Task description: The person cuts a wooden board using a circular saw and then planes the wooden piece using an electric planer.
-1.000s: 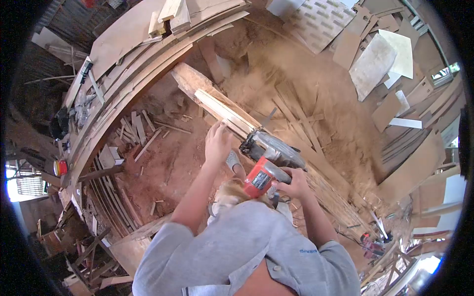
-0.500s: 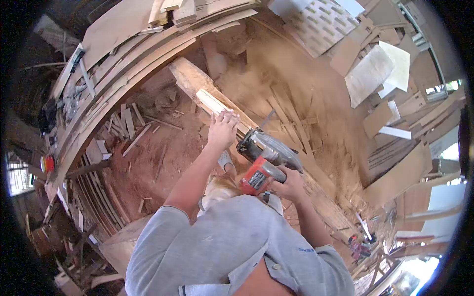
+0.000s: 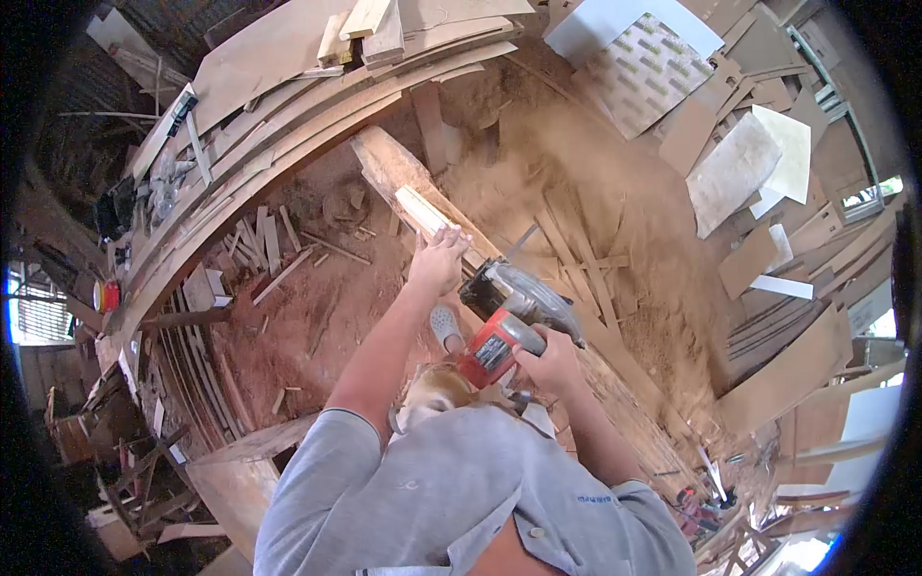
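In the head view, my right hand (image 3: pixel 551 361) is closed round the rear handle of a circular saw (image 3: pixel 528 296) with a red motor housing (image 3: pixel 488 348). The saw rests on the wood, its dark base towards my left hand. My left hand (image 3: pixel 440 261) lies over a pale wooden strip (image 3: pixel 419 207), fingers bent over it, just ahead of the saw. Beneath the strip is a long, thick wooden beam (image 3: pixel 384 160), running diagonally from upper left to lower right. The blade's contact with the wood is hidden.
Sawdust hangs and lies on the ground (image 3: pixel 663 288) right of the beam. Stacked boards (image 3: pixel 279 125) curve along the left, and offcuts (image 3: pixel 274 240) litter the floor. A shoe (image 3: pixel 445 324) stands below my left hand. Panels (image 3: pixel 735 173) lean at right; a red tool (image 3: pixel 693 509) lies lower right.
The camera view has shifted, so the surroundings sit slightly lower and further right. More of the shoe shows. Both hands keep their holds, on the wooden strip and on the circular saw.
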The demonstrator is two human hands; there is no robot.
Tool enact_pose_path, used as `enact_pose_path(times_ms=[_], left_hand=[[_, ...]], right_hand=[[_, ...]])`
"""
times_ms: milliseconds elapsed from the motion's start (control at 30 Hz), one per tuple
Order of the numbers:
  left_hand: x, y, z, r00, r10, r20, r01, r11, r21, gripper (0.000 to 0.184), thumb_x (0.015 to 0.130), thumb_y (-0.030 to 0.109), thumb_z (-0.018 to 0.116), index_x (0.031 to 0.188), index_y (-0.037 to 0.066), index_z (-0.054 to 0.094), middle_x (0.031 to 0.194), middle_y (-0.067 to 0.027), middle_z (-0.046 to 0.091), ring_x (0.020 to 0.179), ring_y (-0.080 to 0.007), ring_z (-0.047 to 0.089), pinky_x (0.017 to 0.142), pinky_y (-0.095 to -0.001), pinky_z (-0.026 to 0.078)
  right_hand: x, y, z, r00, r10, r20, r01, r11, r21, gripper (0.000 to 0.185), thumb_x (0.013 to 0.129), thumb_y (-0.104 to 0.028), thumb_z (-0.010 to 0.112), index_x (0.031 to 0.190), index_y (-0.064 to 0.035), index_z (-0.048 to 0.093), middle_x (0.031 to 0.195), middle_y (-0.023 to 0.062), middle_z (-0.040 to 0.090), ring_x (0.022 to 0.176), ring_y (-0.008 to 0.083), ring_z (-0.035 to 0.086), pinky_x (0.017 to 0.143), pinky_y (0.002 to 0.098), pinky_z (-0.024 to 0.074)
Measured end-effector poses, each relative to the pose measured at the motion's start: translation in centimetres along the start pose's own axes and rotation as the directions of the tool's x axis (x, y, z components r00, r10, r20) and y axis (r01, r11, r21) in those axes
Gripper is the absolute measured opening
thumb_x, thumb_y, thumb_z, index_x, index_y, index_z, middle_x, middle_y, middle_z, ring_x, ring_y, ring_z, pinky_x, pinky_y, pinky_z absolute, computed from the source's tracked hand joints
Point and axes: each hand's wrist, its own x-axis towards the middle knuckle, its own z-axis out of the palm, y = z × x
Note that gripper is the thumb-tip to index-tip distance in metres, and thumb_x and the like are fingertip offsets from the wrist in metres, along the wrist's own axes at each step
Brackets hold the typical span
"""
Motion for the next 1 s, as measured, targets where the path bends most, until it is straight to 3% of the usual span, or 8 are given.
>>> enact_pose_path(times_ms=[133,233,433,533,633,833,933,1000], left_hand=[[-0.3,0.3,-0.4,1.000,-0.012,0.016,0.012,0.999,-0.031,0.057,0.111,0.025,0.040,0.167,0.030,0.047,0.180,-0.0009,0.035,0.166,-0.0279,0.030,0.134,-0.0690,0.015],[-0.4,0.0,0.0,0.999,0.018,-0.041,-0.019,1.000,-0.024,0.057,0.110,0.025,0.043,0.167,0.023,0.047,0.178,-0.0024,0.038,0.165,-0.0290,0.032,0.132,-0.0682,0.022],[0.0,-0.9,0.6,0.996,0.036,-0.076,-0.042,0.995,-0.087,0.059,0.107,0.017,0.044,0.166,0.016,0.047,0.177,0.0000,0.040,0.165,-0.0239,0.033,0.134,-0.0654,0.021],[0.2,-1.6,0.8,0.990,0.058,-0.131,-0.070,0.994,-0.089,0.054,0.109,0.020,0.048,0.163,0.016,0.051,0.173,-0.0016,0.046,0.163,-0.0243,0.036,0.130,-0.0664,0.028],[0.3,-1.7,0.2,0.997,0.041,-0.060,-0.048,0.991,-0.123,0.060,0.107,0.015,0.045,0.167,0.016,0.046,0.176,-0.0007,0.042,0.164,-0.0231,0.034,0.134,-0.0631,0.023],[0.0,-3.9,1.4,0.951,-0.054,-0.304,-0.118,0.845,-0.521,0.053,0.104,0.008,0.050,0.157,0.008,0.055,0.162,-0.0204,0.055,0.157,-0.0322,0.045,0.132,-0.0539,0.031],[-3.2,-4.6,0.7,0.908,-0.165,-0.385,-0.148,0.734,-0.663,0.046,0.103,0.009,0.054,0.149,0.004,0.060,0.150,-0.0246,0.062,0.143,-0.0364,0.059,0.122,-0.0472,0.045],[-6.0,-4.8,-0.1,0.948,-0.253,-0.193,0.006,0.620,-0.784,0.039,0.105,0.011,0.059,0.143,0.001,0.063,0.140,-0.0202,0.067,0.131,-0.0305,0.065,0.115,-0.0418,0.049]], right_hand=[[0.2,-0.7,0.0,1.000,-0.008,0.010,0.008,1.000,0.021,0.043,0.085,-0.032,0.077,0.111,0.0026,0.076,0.097,0.0278,0.076,0.094,0.0448,0.075,0.087,0.0480,0.0572],[0.4,-1.2,-0.1,1.000,0.010,0.023,-0.010,1.000,-0.001,0.045,0.084,-0.032,0.078,0.114,0.0025,0.077,0.098,0.0277,0.077,0.096,0.0447,0.075,0.089,0.0475,0.0573],[1.5,-2.0,0.0,0.996,0.054,0.073,-0.054,0.999,-0.008,0.047,0.084,-0.031,0.078,0.118,0.0014,0.077,0.101,0.0279,0.078,0.099,0.0422,0.077,0.091,0.0465,0.0577],[2.1,-2.0,1.0,0.999,-0.044,-0.021,0.045,0.998,0.032,0.040,0.083,-0.031,0.076,0.107,0.0011,0.075,0.086,0.0264,0.073,0.081,0.0423,0.072,0.078,0.0475,0.0556],[2.7,-3.2,0.9,0.999,-0.030,0.038,0.028,0.998,0.057,0.039,0.083,-0.030,0.076,0.107,0.0012,0.075,0.087,0.0263,0.073,0.080,0.0402,0.072,0.079,0.0468,0.0556],[4.1,-3.2,2.0,0.993,-0.025,0.115,0.014,0.996,0.092,0.038,0.084,-0.027,0.075,0.109,0.0008,0.075,0.087,0.0262,0.073,0.078,0.0372,0.071,0.079,0.0460,0.0560],[5.0,-3.0,2.4,0.990,-0.049,0.131,0.032,0.991,0.131,0.039,0.084,-0.028,0.075,0.111,0.0009,0.076,0.087,0.0261,0.073,0.079,0.0377,0.072,0.080,0.0461,0.0563],[5.3,-3.7,2.2,0.991,-0.039,0.126,0.022,0.991,0.134,0.040,0.084,-0.028,0.075,0.111,0.0010,0.076,0.089,0.0267,0.074,0.080,0.0382,0.072,0.080,0.0462,0.0564]])
